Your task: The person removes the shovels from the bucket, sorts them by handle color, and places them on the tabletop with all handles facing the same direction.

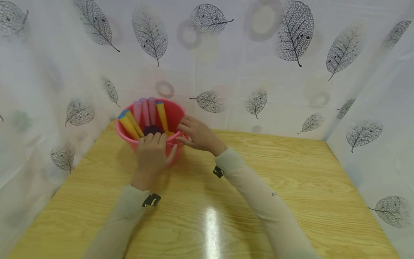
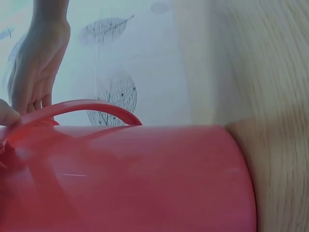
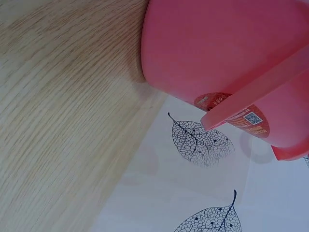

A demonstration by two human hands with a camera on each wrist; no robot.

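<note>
While head view shows rods (image 1: 152,111), right wrist reveals bucket (image 3: 212,43) label (image 3: 252,120).

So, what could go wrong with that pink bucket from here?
The bucket stands near the far edge of the table, close to the curtain, so a push away might press into the cloth.

The yellow sticks and purple sticks lean inside uncovered; a sharp tilt could spill them.

The left hand is at the near rim, the right hand at the side; uneven pulling might tip it.
</note>
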